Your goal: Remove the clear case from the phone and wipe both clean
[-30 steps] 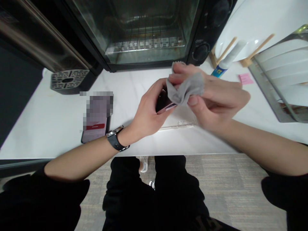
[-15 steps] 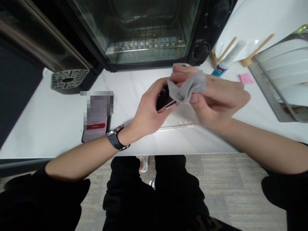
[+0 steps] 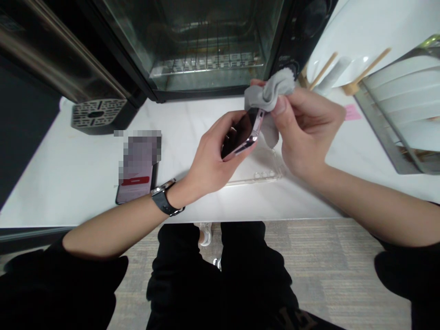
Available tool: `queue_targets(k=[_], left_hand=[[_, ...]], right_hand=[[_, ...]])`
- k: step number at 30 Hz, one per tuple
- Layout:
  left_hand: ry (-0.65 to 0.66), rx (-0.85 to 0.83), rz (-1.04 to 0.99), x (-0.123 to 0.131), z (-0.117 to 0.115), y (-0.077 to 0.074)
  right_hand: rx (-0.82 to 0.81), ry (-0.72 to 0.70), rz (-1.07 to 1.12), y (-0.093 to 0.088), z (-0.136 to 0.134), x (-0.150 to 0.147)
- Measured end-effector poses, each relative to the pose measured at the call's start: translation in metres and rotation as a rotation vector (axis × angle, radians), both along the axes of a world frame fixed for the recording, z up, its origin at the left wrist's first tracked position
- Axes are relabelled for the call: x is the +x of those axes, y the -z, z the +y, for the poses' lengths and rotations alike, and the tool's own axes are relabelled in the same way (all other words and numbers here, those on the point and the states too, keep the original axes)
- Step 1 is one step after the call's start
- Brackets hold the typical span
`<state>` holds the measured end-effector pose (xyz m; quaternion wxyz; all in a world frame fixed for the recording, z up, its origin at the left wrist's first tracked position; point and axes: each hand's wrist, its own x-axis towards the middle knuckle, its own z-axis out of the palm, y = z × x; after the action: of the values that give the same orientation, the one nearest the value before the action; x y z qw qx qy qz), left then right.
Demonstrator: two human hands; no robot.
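My left hand [image 3: 215, 156], with a watch on its wrist, grips a pink-edged smartphone [image 3: 243, 133] tilted above the counter. Its dark screen partly shows between thumb and fingers. Pinched in my right hand [image 3: 305, 128] is a grey cleaning cloth [image 3: 271, 91], bunched against the phone's far edge; part of the cloth hangs behind the phone. Below the hands, a clear phone case [image 3: 264, 176] lies on the white counter, partly hidden by them. Left of my left hand lies a second phone [image 3: 137, 174], its lit screen partly blurred out.
A black toaster oven [image 3: 209, 59] stands at the back, with a coffee machine's drip tray [image 3: 98, 114] to its left. On the right are a pink sticky note [image 3: 352, 112], white bowls and a dish rack [image 3: 381, 133] of plates. The counter's front edge runs before my legs.
My right hand and the cloth have shifted from over the phone's face to its far edge, uncovering the phone's corner and side. My left hand has stayed almost still.
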<state>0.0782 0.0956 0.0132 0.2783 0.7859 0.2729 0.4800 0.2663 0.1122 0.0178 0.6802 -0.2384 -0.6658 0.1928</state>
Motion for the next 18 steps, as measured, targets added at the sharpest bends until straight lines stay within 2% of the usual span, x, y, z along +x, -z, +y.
queue_targets(k=[4, 8, 10, 13, 14, 17, 18], left_hand=[[-0.020, 0.060, -0.016, 0.003, 0.000, 0.003], [-0.048, 0.105, -0.029, 0.005, 0.003, 0.008], [-0.045, 0.125, -0.021, 0.004, 0.005, 0.011], [-0.018, 0.163, -0.013, 0.003, 0.008, 0.015], [-0.015, 0.161, -0.013, 0.003, 0.009, 0.016], [-0.030, 0.140, -0.028, 0.003, 0.010, 0.018], [-0.032, 0.150, -0.037, 0.003, 0.010, 0.018]], right_hand=[[0.182, 0.054, -0.095, -0.001, -0.004, 0.004], [0.310, 0.036, -0.212, -0.008, -0.009, 0.008], [0.387, 0.001, -0.273, -0.014, -0.012, 0.009], [0.521, -0.140, -0.372, -0.024, -0.016, 0.012], [0.534, -0.190, -0.398, -0.026, -0.018, 0.013], [0.285, -0.169, -0.438, -0.026, -0.019, 0.016], [0.355, -0.178, -0.384, -0.025, -0.018, 0.016]])
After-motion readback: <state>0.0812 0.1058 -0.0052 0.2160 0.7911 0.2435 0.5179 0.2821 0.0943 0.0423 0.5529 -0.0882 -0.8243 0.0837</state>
